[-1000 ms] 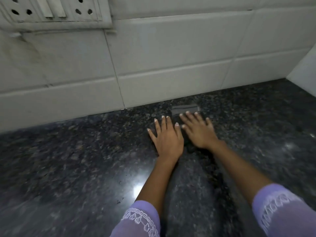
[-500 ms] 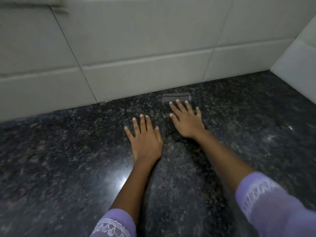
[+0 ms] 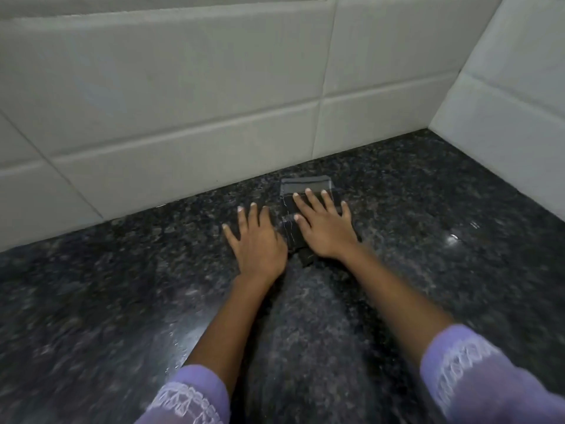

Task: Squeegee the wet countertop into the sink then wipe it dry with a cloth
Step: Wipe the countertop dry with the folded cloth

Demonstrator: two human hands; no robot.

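two purple sleeves [image 3: 477, 384] with white lace sit nearest. past them the bare arms reach out over the dark speckled surface [image 3: 91, 316]. the left hand [image 3: 256, 243] lies flat on the surface, fingers spread, holding nothing. just to its right, the right hand [image 3: 325, 228] presses flat on a dark cloth [image 3: 302, 188], not gripping it. the cloth sticks out past the fingertips, near the white tile wall [image 3: 183, 102].

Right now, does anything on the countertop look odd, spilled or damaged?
Nothing looks damaged. The dark cloth lies flat under the right hand near the tiles; the left hand rests flat on the countertop, which shines as if wet.
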